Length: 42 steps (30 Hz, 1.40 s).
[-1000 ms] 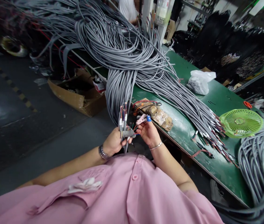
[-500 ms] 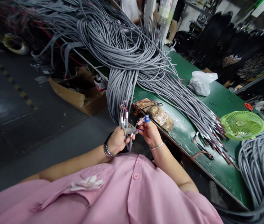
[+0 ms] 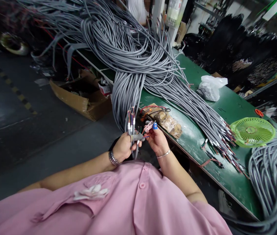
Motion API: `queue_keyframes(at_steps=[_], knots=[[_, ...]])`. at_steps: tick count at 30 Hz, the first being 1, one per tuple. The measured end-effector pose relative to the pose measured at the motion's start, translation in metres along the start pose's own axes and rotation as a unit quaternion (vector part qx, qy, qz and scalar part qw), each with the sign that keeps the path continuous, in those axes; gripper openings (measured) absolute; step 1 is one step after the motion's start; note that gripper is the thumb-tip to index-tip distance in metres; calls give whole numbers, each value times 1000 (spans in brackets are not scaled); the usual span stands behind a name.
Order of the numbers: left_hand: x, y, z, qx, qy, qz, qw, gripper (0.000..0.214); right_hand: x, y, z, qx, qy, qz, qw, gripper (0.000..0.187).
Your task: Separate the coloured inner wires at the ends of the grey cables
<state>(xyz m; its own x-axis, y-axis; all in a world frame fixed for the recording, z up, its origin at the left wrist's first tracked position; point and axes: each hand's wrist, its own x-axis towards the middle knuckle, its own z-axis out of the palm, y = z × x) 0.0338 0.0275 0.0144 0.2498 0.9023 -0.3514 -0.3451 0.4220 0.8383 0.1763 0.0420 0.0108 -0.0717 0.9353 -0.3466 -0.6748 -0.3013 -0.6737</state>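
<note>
My left hand (image 3: 123, 147) is closed around several grey cables (image 3: 131, 129), their white-banded ends and coloured cores sticking up above the fist. A grey covering wraps one of its fingers. From the cable end in front of that finger, thin coloured wires (image 3: 146, 135) fan out to the right. My right hand (image 3: 157, 141) pinches these wires between its fingertips; a blue cover (image 3: 155, 126) sits on one digit. Beside it shows a small pale pink-and-white piece (image 3: 148, 126), too small to make out. Exactly which wires the fingertips press is hidden.
A large heap of grey cables (image 3: 128, 55) lies across the green table (image 3: 236, 192), some hanging over its edge. A taped brown bundle (image 3: 164, 119), a green fan (image 3: 252, 131) and a plastic bag (image 3: 211, 88) rest there. A cardboard box (image 3: 73, 101) stands on the floor.
The pale piece at my right fingertips has tilted and shifted slightly. The right hand has turned a little; my left hand keeps its hold on the cables.
</note>
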Motion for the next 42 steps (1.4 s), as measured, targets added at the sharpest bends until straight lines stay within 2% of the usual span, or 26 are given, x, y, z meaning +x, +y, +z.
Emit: queue_keyframes(at_steps=[5, 12, 17, 27, 30, 35, 42], knots=[[-2, 0, 1, -3, 1, 1, 1000, 20, -2, 0, 1, 14, -13, -2, 1000, 29], [-9, -1, 1, 3, -2, 37, 999, 23, -3, -2, 1, 21, -16, 41, 999, 37], [-14, -3, -3, -4, -3, 52, 999, 21, -5, -2, 1, 8, -16, 8, 1000, 25], [-8, 0, 0, -22, 10, 38, 999, 19, -4, -1, 2, -44, -19, -27, 998, 33], [-6, 0, 1, -18, 6, 42, 999, 20, 2, 1, -2, -26, -26, -21, 999, 37], [-3, -2, 1, -11, 11, 34, 999, 21, 13, 3, -6, 28, -20, 46, 998, 36], [0, -5, 0, 0, 16, 29, 999, 21, 14, 5, 1, 52, 24, 8, 998, 28]])
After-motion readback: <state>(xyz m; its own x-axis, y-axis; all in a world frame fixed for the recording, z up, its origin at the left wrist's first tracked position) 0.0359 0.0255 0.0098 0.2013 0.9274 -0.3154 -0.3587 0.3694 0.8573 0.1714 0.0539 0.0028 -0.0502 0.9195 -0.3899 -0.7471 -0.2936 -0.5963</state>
